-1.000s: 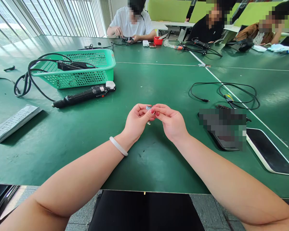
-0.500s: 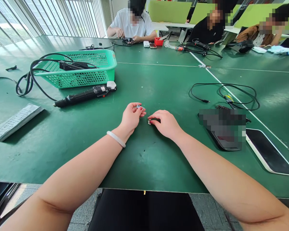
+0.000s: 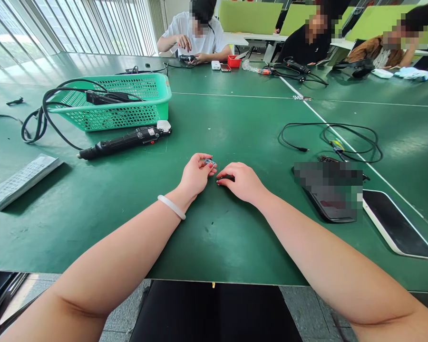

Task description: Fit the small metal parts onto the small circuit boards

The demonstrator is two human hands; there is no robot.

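Above the green table (image 3: 214,237), my left hand (image 3: 195,175) pinches a small flat blue-and-white patterned piece (image 3: 210,163) between thumb and fingers. The piece is too small to name and partly covered by the thumb. Just to the right, my right hand (image 3: 243,181) is low over the tabletop, thumb and forefinger curled towards each other. A tiny pale speck shows at the thumb tip; what the fingers hold, if anything, I cannot make out. The two hands are close together but apart.
A green basket (image 3: 117,116) with cables stands at the left, a black electric screwdriver (image 3: 124,141) before it. Stacked paper (image 3: 21,180) lies far left. On the right are a coiled cable (image 3: 356,126), a dark pixelated item (image 3: 328,190) and a phone (image 3: 399,223). Several people sit opposite.
The small silvery bits seen at my right fingertips no longer show clearly. My right fingertips have shifted slightly left, and the piece in my left hand has turned a little, showing more of its pattern.
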